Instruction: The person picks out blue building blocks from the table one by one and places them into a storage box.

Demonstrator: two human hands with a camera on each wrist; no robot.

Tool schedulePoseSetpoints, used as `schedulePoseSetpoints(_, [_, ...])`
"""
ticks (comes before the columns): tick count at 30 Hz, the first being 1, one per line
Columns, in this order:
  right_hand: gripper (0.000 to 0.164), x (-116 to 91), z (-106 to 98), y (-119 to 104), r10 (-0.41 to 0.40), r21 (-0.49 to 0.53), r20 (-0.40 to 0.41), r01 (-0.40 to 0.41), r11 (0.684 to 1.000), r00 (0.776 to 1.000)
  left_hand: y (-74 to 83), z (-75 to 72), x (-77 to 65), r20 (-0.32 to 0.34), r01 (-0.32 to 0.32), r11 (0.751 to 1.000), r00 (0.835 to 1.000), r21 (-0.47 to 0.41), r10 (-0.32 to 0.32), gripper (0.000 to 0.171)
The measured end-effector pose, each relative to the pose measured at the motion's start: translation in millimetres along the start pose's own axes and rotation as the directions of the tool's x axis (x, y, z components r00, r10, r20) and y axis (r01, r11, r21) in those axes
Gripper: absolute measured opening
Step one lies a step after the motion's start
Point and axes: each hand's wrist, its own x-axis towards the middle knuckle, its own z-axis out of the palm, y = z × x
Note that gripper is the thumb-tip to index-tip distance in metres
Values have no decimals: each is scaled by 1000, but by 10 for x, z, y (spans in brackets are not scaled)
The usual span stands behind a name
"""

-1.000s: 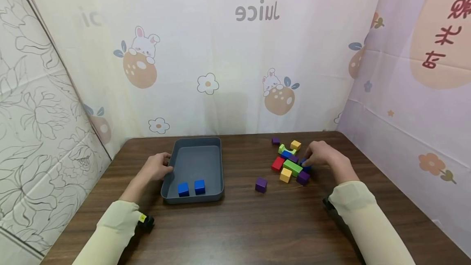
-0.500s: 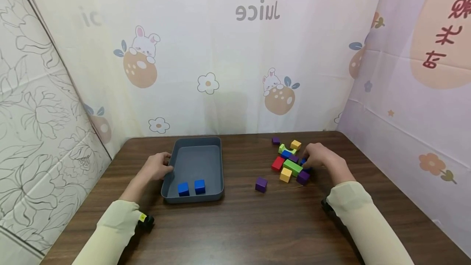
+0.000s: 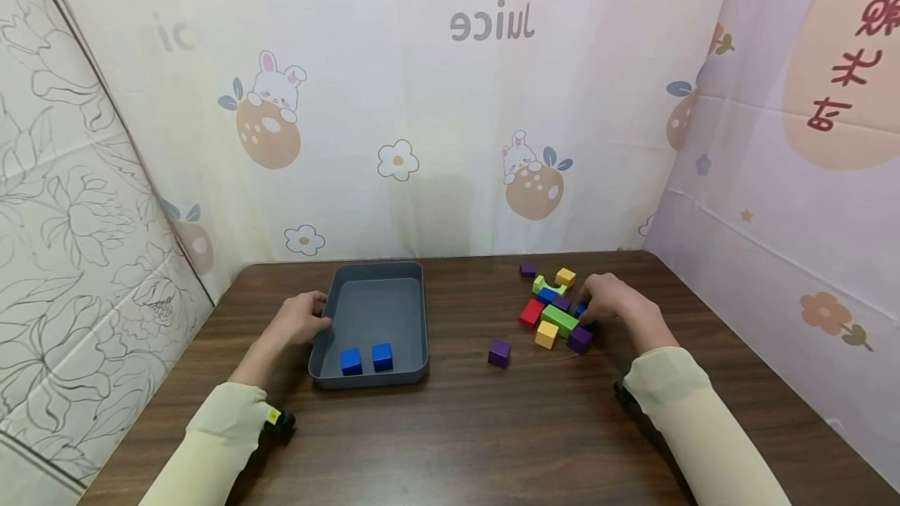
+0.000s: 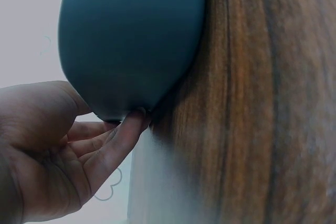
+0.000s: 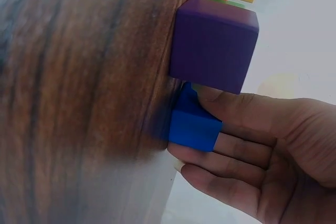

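Two blue cubes (image 3: 351, 361), I count, sit inside one grey rectangular tray (image 3: 373, 315) that left fingers (image 4: 113, 153) grip, while right fingers (image 5: 231, 166) pinch one blue block (image 5: 195, 129).

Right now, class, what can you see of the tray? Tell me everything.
The tray is dark blue-grey, shallow and rectangular, with rounded corners, a low wall all round and a smooth, plastic-looking surface. It lies upright on the left part of the table, its long sides running away from the person. Two blue cubes sit inside at the near end, slightly apart. The left hand grips its left side.
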Motion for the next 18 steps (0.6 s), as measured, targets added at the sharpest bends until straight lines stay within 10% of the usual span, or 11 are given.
schedulePoseSetpoints(18, [29,-28,-13,-15,0,9,16,0,1000,1000,0,2,-9,-4,-5,1000,1000,11,5,54])
